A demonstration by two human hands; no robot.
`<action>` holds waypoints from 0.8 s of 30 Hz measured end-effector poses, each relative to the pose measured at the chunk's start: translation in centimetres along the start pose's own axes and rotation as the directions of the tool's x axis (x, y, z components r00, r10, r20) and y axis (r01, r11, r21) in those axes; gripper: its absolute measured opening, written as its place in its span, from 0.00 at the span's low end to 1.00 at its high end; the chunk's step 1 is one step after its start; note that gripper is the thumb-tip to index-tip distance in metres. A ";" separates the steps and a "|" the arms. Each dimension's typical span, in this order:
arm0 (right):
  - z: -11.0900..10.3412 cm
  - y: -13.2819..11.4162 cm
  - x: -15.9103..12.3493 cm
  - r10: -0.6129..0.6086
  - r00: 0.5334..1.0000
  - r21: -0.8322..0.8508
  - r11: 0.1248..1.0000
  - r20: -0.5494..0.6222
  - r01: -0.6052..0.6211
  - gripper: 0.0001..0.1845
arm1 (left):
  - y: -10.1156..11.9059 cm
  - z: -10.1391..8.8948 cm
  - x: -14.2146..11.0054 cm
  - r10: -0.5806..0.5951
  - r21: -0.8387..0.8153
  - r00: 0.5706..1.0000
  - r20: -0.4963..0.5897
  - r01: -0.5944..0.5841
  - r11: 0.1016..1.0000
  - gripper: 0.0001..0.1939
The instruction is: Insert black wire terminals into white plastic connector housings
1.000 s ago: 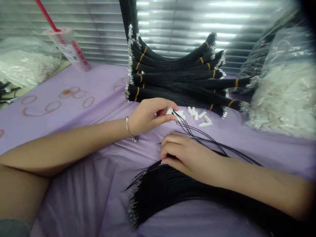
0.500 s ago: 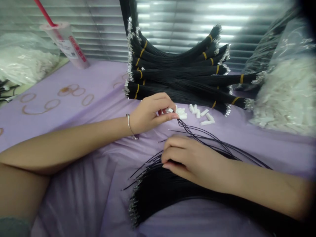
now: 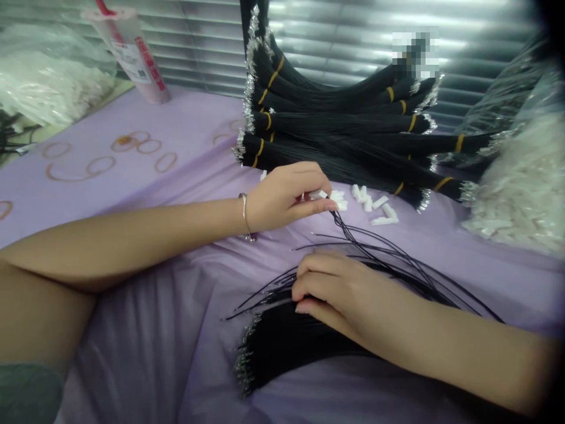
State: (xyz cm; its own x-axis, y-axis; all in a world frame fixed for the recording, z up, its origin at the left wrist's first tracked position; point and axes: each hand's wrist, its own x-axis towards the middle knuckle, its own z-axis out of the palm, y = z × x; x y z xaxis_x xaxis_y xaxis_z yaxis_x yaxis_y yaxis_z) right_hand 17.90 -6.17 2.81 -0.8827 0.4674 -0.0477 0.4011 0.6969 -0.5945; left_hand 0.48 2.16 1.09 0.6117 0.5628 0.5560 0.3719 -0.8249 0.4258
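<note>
My left hand (image 3: 291, 197) is closed on a white plastic connector housing (image 3: 318, 194), held between thumb and fingers. Several black wires (image 3: 353, 235) run from these fingertips to the right and pass behind my right hand. My right hand (image 3: 331, 285) rests over a thick spread of black wires (image 3: 282, 347) with metal terminals at their left ends. Its thumb and fingers are drawn together at the upper edge of that spread, on black wires partly hidden beneath them. Loose white connector housings (image 3: 383, 213) lie just beyond my left fingertips.
Tied bundles of black wires (image 3: 335, 126) are stacked by the window blinds. A clear bag of white pieces (image 3: 525, 188) stands at right, another bag (image 3: 48, 82) at far left. A pink cup (image 3: 136, 59) with a straw and several rubber bands (image 3: 101, 166) sit on the purple cloth (image 3: 185, 129).
The camera view has shifted, so most things appear further right. My left hand keeps its hold on the connector housing; my right hand stays at the wires with little change.
</note>
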 end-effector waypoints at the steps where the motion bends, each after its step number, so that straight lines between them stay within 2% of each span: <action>1: 0.1 -0.1 0.0 0.008 1.000 -0.009 1.000 0.000 -0.008 0.06 | 0.0 0.0 0.0 0.000 -0.002 1.000 0.003 0.000 1.000 0.16; 5: 0.4 -0.1 -0.1 0.037 0.999 0.030 0.999 -0.012 -0.036 0.06 | 0.2 0.0 0.1 -0.037 -0.009 0.999 -0.009 0.037 0.999 0.16; 8: 0.2 -0.2 -0.4 0.131 0.989 0.146 0.982 -0.066 -0.120 0.06 | 0.5 0.0 0.1 -0.201 -0.128 0.980 0.006 0.200 0.971 0.14; 12: -0.6 -0.2 -0.3 0.245 0.962 0.278 0.939 -0.121 -0.204 0.06 | 1.1 0.0 0.3 -0.402 -0.457 0.907 0.122 0.411 0.789 0.11; 15: -1.1 -0.1 -0.2 0.289 0.945 0.357 0.908 -0.155 -0.219 0.05 | 1.7 -0.2 0.7 -0.463 -0.547 0.858 0.224 0.503 0.669 0.08; 18: -1.2 0.1 -0.3 0.218 0.958 0.330 0.932 -0.186 -0.148 0.06 | 2.3 -0.6 1.0 -0.483 -0.550 0.833 0.270 0.545 0.633 0.06; 22: -0.7 0.1 -0.6 0.024 0.987 0.134 0.991 -0.161 -0.002 0.08 | 2.9 -1.0 0.8 -0.486 -0.492 0.829 0.278 0.557 0.669 0.07; 24: -0.4 0.0 -0.5 -0.031 0.993 0.049 0.998 -0.118 0.037 0.07 | 3.1 -1.1 0.2 -0.486 -0.456 0.829 0.277 0.558 0.693 0.08</action>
State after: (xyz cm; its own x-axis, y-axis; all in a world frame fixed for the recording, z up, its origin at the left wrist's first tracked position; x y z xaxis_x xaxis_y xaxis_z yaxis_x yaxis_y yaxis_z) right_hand 18.46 -6.23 3.15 -0.8596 0.5067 0.0658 0.3559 0.6860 -0.6346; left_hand 1.01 -0.17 3.31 0.5197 0.8525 0.0566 0.2811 -0.2331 0.9309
